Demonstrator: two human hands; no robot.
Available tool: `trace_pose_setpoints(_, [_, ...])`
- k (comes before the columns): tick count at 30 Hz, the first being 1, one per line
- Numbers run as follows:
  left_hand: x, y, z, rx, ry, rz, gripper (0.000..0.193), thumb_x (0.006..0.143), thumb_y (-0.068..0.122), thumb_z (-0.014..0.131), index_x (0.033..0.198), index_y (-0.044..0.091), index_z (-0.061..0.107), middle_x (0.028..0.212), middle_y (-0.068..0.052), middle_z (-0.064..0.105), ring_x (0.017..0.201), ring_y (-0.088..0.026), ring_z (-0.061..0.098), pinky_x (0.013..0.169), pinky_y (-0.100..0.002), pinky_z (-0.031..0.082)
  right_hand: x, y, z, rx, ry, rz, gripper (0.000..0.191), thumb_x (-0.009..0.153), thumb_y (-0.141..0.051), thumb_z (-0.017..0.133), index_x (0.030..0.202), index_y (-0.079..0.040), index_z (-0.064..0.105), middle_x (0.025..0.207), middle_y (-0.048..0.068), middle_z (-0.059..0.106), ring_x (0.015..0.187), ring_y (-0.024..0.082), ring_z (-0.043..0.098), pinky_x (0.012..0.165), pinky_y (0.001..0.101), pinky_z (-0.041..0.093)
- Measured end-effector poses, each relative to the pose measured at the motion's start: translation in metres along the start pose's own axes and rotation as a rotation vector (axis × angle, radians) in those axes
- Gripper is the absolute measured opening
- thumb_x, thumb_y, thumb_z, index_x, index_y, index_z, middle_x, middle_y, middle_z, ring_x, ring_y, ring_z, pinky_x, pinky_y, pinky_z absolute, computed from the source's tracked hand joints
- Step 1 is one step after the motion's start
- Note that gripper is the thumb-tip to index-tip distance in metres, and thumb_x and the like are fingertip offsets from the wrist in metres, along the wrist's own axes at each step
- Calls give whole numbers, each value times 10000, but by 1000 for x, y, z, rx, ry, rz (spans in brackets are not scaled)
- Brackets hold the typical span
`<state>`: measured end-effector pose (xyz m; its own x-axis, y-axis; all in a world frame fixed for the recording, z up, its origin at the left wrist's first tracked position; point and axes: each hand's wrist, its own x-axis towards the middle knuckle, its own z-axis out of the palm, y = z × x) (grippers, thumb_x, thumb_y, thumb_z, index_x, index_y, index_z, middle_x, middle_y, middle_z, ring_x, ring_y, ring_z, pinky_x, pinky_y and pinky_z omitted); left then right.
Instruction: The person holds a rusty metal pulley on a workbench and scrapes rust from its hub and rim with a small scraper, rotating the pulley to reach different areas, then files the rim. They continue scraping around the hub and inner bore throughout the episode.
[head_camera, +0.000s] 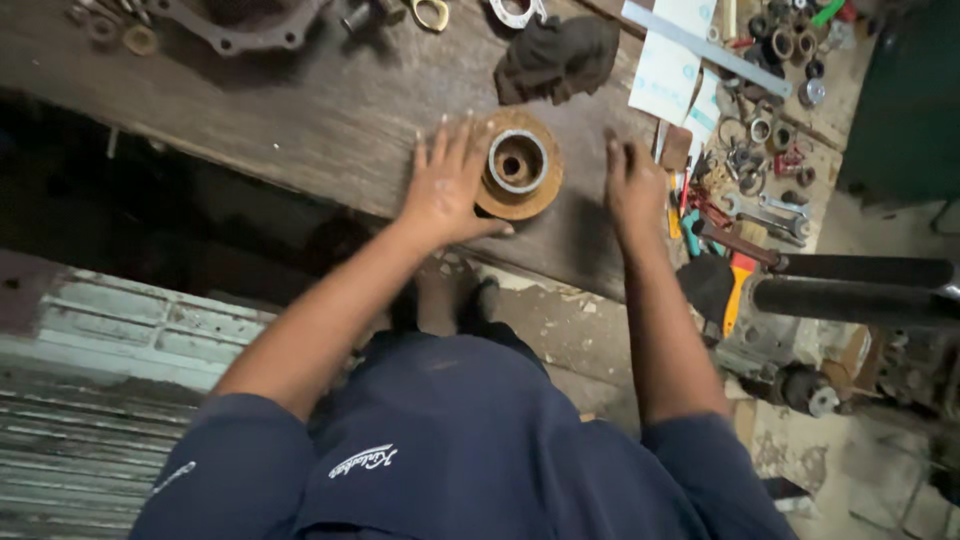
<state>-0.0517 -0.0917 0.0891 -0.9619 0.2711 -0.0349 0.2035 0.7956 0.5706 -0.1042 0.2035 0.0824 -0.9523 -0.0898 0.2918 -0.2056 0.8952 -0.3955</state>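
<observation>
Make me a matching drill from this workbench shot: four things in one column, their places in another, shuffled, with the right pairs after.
Things:
1. rusty pulley
2. dark rag
3. wrenches
4. right hand

Places:
A. flat on the bench, touching no part
B. in the clutter of tools at the bench's right end
C. against the left hand
D. crumpled at the far side of the bench, beyond the pulley

Pairs: 1-C, 2-D, 3-B, 4-A
</observation>
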Motion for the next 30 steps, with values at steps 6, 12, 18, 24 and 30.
trace_pose_setpoints(6, [-3,6,2,-136,125,-246,1001,714,637,827,1482,109,464,1407,-197,580,1320,-420,536,1089,-582,428,-84,-18,-29,213,-220,154,277,1008,-270,658,1106,-12,630,946,211,682,854,355,671,763,439,528])
trace_pose_setpoints(12, [40,-19,24,-497,99,-331,699,746,562,853,1216,71,695,1122,-190,728,1069,-352,696,901,-449,537,-131,-45,-64,291,-378,251,260,985,-230,635,1160,-38,640,914,187,702,849,349,699,762,432,540])
trace_pose_setpoints(18, [48,-1,31,-706,136,-277,419,878,376,772,1122,36,738,994,-150,783,914,-281,750,815,-384,569,-135,-38,-100,289,-268,85,239,982,-178,657,1182,-47,653,945,204,695,866,387,687,752,452,539])
trace_pose_setpoints(24, [22,80,11,-377,378,-66,390,839,297,831,1015,3,642,913,-192,706,846,-365,695,752,-447,546,-144,-6,-109,265,-471,316,286,982,-244,638,1227,-97,634,917,188,731,838,393,712,745,480,532])
trace_pose_setpoints(30, [29,158,27,-274,312,-55,654,743,395,877,1199,35,575,1166,-235,592,1075,-421,579,932,-507,488,-153,44,-97,336,-443,99,398,950,-170,647,1323,-83,539,915,211,695,819,407,686,710,492,537])
